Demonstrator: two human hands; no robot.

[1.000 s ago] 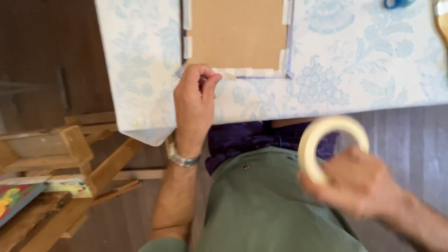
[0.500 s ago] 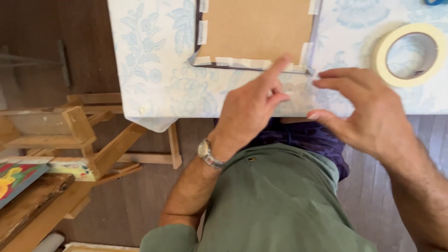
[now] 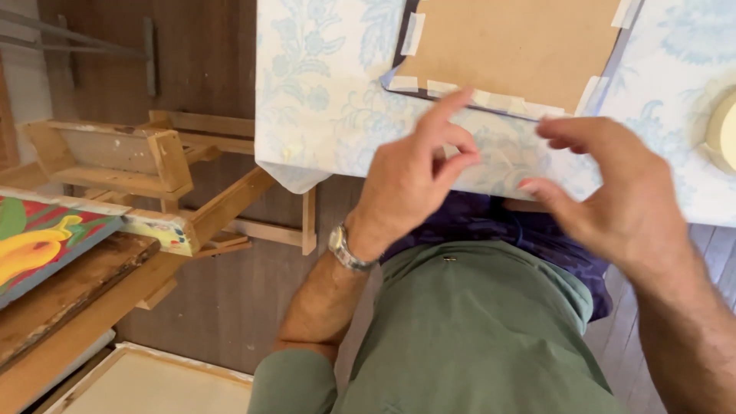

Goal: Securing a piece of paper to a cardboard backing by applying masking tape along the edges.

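A brown backing board (image 3: pixel 514 46) lies on a table with a pale blue floral cloth (image 3: pixel 322 84), its edges fixed with strips of masking tape (image 3: pixel 498 100). My left hand (image 3: pixel 410 176) hovers just below the board's near edge, index finger stretched toward the tape strip, holding nothing. My right hand (image 3: pixel 613 192) is beside it, fingers spread and curled, empty, near the same edge. A roll of masking tape (image 3: pixel 724 134) rests on the cloth at the far right, partly cut off by the frame.
A wooden easel frame (image 3: pixel 115 157) stands to the left of the table. A colourful painting (image 3: pixel 46 241) lies on a worn wooden bench at the lower left, with a blank canvas (image 3: pixel 146 383) below. My lap in green and purple fills the bottom middle.
The tape roll, held in my right hand a second ago, now lies on the cloth. Both hands have come together at the board's near edge, and the view has shifted left.
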